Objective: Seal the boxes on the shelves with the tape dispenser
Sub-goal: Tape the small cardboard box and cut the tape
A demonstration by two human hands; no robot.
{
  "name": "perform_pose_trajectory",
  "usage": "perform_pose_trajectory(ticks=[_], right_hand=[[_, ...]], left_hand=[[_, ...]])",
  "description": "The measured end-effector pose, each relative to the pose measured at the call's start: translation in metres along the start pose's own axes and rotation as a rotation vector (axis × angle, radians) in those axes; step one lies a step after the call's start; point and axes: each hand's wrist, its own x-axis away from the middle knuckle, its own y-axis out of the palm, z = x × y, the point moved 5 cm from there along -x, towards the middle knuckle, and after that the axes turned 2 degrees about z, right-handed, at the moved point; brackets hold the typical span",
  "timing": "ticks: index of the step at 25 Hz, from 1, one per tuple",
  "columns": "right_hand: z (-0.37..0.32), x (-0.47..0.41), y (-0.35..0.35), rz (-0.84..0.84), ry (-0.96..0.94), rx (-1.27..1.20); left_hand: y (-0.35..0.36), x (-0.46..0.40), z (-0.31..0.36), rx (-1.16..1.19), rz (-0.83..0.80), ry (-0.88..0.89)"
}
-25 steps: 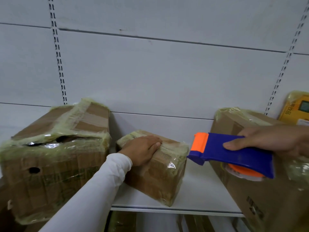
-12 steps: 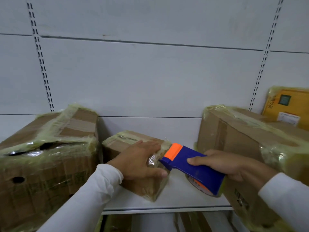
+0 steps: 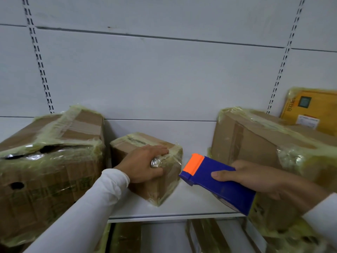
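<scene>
Centrally, left hand [image 3: 144, 166] gripping small box [image 3: 155, 181], right hand [image 3: 255, 178] clutching tape dispenser [image 3: 218, 183] just beside it

Glossy-taped cardboard small box [image 3: 145, 161]

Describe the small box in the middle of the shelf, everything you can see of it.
The small box is brown cardboard, wrapped in layers of yellowish clear tape that wrinkle at its corners. It sits on the white shelf, turned corner-forward, apart from the bigger boxes either side. The left hand grips its top near corner. The tape dispenser is close by, not touching.
</scene>
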Motion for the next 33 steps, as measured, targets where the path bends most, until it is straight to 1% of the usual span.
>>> perform_pose_trajectory(ticks=[4, 6, 7, 9, 10, 11, 12, 14, 17, 21, 24, 26, 27, 29, 31, 32, 33], right_hand=[[0.0, -0.019, 0.023, 0.095, 0.076, 0.075], [-0.012, -0.034, 0.024, 0.172, 0.049, 0.15], [-0.018, -0.04, 0.023, 0.222, 0.021, 0.229], [-0.023, -0.047, 0.024, 0.306, 0.004, 0.534], [-0.018, -0.047, 0.028, 0.341, 0.03, 0.692], [-0.008, -0.047, 0.033, 0.374, 0.06, 0.748], [0.003, -0.046, 0.036, 0.406, 0.069, 0.713], [0.012, -0.042, 0.036, 0.437, 0.027, 0.581], [0.007, -0.027, 0.023, 0.434, -0.054, 0.453], [0.004, -0.001, 0.003, 0.378, -0.137, 0.275], [0.005, 0.015, -0.007, 0.382, -0.199, 0.222], [0.009, 0.021, -0.012, 0.369, -0.219, 0.185], [0.01, 0.023, -0.013, 0.364, -0.229, 0.168], [0.014, 0.022, -0.013, 0.351, -0.251, 0.134], [0.015, 0.02, -0.007, 0.322, -0.266, 0.086], [0.015, 0.018, -0.005, 0.309, -0.276, 0.068], [0.014, 0.016, -0.004, 0.298, -0.288, 0.055]], left_hand=[[-0.002, 0.002, 0.004, 0.002, 0.019, 0.018], [-0.004, 0.002, 0.007, 0.003, 0.023, 0.026], [-0.005, 0.002, 0.008, 0.004, 0.021, 0.027], [-0.006, 0.003, 0.007, 0.01, 0.009, 0.016], [-0.006, 0.004, 0.006, 0.014, 0.009, 0.005], [-0.006, 0.005, 0.005, 0.017, 0.016, 0.006], [-0.006, 0.005, 0.005, 0.016, 0.025, 0.021], [-0.007, 0.005, 0.005, 0.046, 0.034, 0.023], [-0.007, 0.001, 0.007, 0.116, -0.036, 0.084], [-0.005, -0.005, 0.016, 0.247, -0.194, 0.155], [-0.01, -0.01, 0.016, 0.191, -0.22, 0.116], [-0.012, -0.013, 0.02, 0.162, -0.198, 0.095], [-0.01, -0.014, 0.024, 0.097, -0.164, 0.093], [0.001, -0.015, 0.027, -0.097, -0.024, 0.065], [0.012, -0.014, 0.025, -0.194, 0.116, 0.045], [0.013, -0.015, 0.022, -0.194, 0.125, 0.047], [0.013, -0.017, 0.018, -0.188, 0.096, 0.051]])
